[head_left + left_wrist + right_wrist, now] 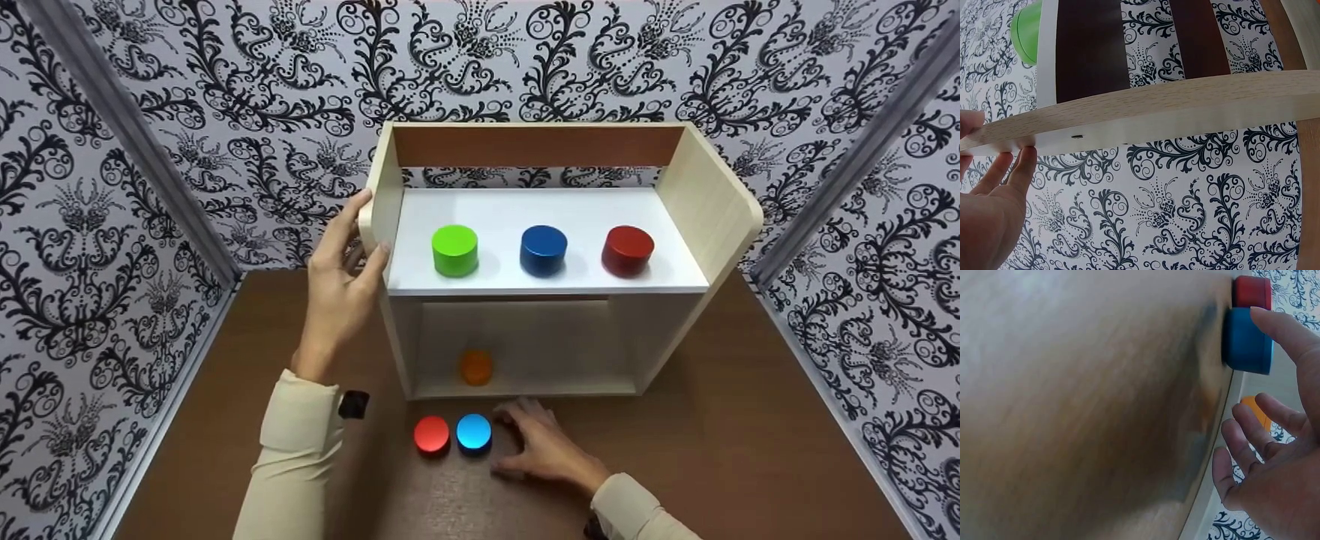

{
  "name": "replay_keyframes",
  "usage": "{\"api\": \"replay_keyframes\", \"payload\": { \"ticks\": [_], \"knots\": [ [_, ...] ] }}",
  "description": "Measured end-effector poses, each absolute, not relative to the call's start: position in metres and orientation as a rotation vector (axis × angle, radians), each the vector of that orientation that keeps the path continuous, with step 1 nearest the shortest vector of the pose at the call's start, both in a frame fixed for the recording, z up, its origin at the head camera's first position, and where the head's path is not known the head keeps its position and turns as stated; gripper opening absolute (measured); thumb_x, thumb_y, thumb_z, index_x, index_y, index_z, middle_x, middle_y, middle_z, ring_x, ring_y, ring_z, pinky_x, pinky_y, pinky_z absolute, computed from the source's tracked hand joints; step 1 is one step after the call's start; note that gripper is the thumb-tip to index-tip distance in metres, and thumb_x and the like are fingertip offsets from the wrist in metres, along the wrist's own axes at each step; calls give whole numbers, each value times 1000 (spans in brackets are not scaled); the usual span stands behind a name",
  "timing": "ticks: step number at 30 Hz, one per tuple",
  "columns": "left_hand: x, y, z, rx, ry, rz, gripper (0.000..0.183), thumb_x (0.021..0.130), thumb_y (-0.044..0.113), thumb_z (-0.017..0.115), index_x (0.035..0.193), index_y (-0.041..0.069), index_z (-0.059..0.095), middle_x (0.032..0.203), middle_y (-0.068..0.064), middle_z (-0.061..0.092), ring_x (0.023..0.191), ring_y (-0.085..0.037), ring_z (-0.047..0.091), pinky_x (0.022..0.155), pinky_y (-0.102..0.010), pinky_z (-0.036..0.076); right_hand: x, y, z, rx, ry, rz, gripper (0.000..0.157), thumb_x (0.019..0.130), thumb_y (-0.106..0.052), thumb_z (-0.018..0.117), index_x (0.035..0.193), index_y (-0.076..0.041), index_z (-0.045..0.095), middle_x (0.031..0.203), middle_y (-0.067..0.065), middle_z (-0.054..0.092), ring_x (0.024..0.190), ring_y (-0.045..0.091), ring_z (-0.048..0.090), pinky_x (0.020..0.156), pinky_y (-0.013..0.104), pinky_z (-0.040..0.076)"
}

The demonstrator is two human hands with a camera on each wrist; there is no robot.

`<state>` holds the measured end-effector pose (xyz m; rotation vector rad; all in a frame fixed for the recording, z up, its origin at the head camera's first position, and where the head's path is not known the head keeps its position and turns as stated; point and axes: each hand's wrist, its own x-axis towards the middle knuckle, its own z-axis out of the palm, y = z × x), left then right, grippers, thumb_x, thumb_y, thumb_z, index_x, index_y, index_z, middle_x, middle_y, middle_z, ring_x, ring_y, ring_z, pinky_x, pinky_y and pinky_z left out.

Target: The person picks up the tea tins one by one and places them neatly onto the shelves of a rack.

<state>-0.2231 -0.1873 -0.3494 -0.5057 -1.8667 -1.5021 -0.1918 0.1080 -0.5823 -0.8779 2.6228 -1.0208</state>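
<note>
My left hand grips the front edge of the left side panel of a small wooden shelf unit. In the left wrist view the thumb lies on one face of that panel and the fingers on the other. Down on the table, my right hand is spread with nothing in its grasp, just right of a light blue cylinder. A red cylinder stands left of the blue one. The right wrist view has the thumb overlapping the blue cylinder, the other fingers loosely bent.
On the white upper shelf stand a green cylinder, a dark blue cylinder and a dark red cylinder. An orange cylinder sits in the lower compartment. Patterned walls enclose the brown table behind and at both sides.
</note>
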Motion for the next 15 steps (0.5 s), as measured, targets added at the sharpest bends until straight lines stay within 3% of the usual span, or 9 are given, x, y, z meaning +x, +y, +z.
{"api": "replay_keyframes", "payload": {
  "ticks": [10,15],
  "knots": [
    [-224,-187,-351,-512,-1850,-1528,63,91,-14,61,149,7,50,136,-16,53,119,-31,60,104,-41,55,-190,100,-588,-772,2580,-976,78,79,-46,85,140,-12,53,150,29,41,142,57,26,113,79,21],
    [-223,-187,-350,-504,-1856,-1522,62,91,-13,60,149,7,50,137,-17,53,120,-32,59,104,-44,55,-190,95,-588,-772,2588,-972,78,78,-46,86,141,-13,53,152,30,38,143,55,25,114,78,21]
  ]
}}
